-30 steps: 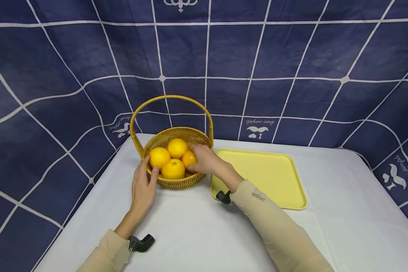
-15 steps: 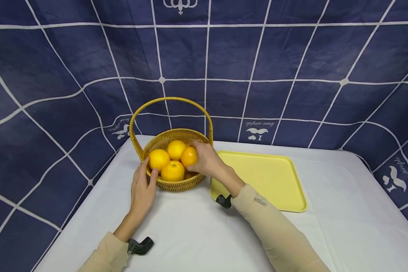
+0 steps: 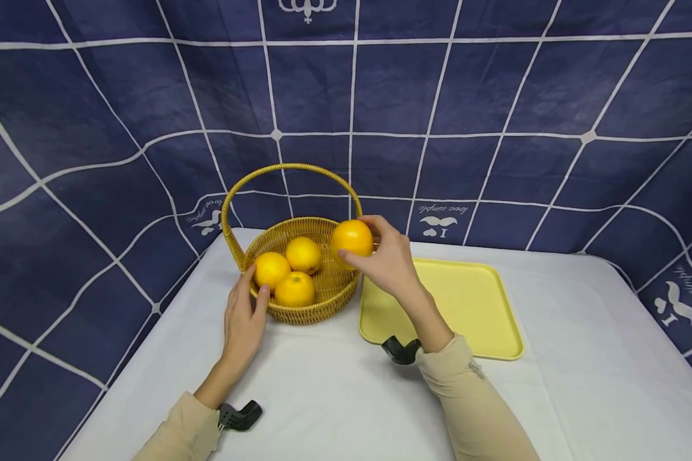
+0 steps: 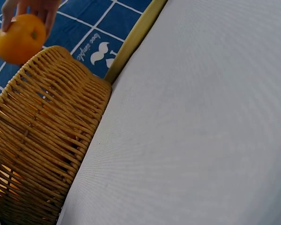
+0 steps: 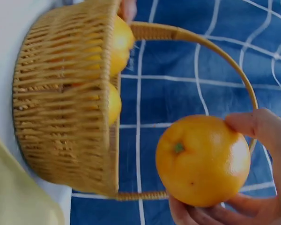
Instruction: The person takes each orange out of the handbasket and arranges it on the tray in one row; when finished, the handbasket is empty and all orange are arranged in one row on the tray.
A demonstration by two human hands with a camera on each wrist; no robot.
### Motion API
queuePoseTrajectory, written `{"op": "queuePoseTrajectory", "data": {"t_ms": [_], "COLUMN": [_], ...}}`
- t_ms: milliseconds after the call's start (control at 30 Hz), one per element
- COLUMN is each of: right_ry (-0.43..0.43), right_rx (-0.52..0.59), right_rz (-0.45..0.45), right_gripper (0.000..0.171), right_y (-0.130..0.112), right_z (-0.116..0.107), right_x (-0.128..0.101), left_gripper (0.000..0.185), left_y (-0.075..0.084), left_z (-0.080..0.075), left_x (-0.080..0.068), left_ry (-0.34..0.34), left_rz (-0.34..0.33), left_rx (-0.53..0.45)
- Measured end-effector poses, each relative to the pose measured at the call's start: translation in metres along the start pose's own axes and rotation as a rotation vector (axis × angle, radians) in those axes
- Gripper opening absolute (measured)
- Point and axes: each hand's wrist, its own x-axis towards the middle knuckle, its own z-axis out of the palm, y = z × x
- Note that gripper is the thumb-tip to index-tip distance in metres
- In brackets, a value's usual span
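The right hand [image 3: 387,261] is raised above the right rim of the basket [image 3: 300,310], with the forearm going up from the near side of the surface [image 3: 334,390] and the wrist bent a little to the left. Its fingers [image 5: 255,125] are curled around a held orange [image 3: 352,239], the thumb below and the other fingers on the far side, so the fruit is in the air just over the rim and not touching the wicker; the right wrist view shows the held orange clearly apart from the basket, with its small green stem mark turned to the camera. The left hand [image 3: 243,317] lies low on the surface at the near left of the basket, the forearm stretched forward; its fingers are nearly straight and relaxed, and the fingertips touch the outside of the wicker wall, holding nothing. The basket is round, woven, with a tall arched handle [image 3: 291,169] going over it from left to right. Inside it are three oranges [image 3: 293,269]: one at the left near the fingertips of the left hand, one at the near side, and one farther back in the middle; they touch each other. The right part of the inside is bare wicker. Just beside the basket on the right lies a flat yellow tray [image 3: 467,301], and the right forearm passes over its near left corner. The surface has a white cloth, and a dark blue cloth with white lines [image 3: 496,96] hangs behind.
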Motion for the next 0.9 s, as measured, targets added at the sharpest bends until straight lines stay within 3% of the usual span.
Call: {"op": "queuePoseTrajectory", "data": {"t_ms": [167, 300, 600, 900], "right_ry": [0.172, 0.231, 0.126, 0.019], "right_rx": [-0.018, -0.060, -0.126, -0.165], "right_rz": [0.083, 0.156, 0.363, 0.436], "right_gripper": [0.064, 0.065, 0.071, 0.074], "right_y": [0.019, 0.034, 0.059, 0.082], "right_z": [-0.009, -0.009, -0.004, 0.018], "right_x": [0.001, 0.004, 0.005, -0.002], "left_gripper": [0.058, 0.058, 0.058, 0.058], "left_y": [0.001, 0.000, -0.001, -0.002], "left_z": [0.001, 0.001, 0.000, 0.000], "left_x": [0.000, 0.001, 0.004, 0.002], "left_ry": [-0.007, -0.001, 0.002, -0.003], "left_rz": [-0.010, -0.014, -0.003, -0.015], "left_rx": [-0.002, 0.004, -0.002, 0.002]}}
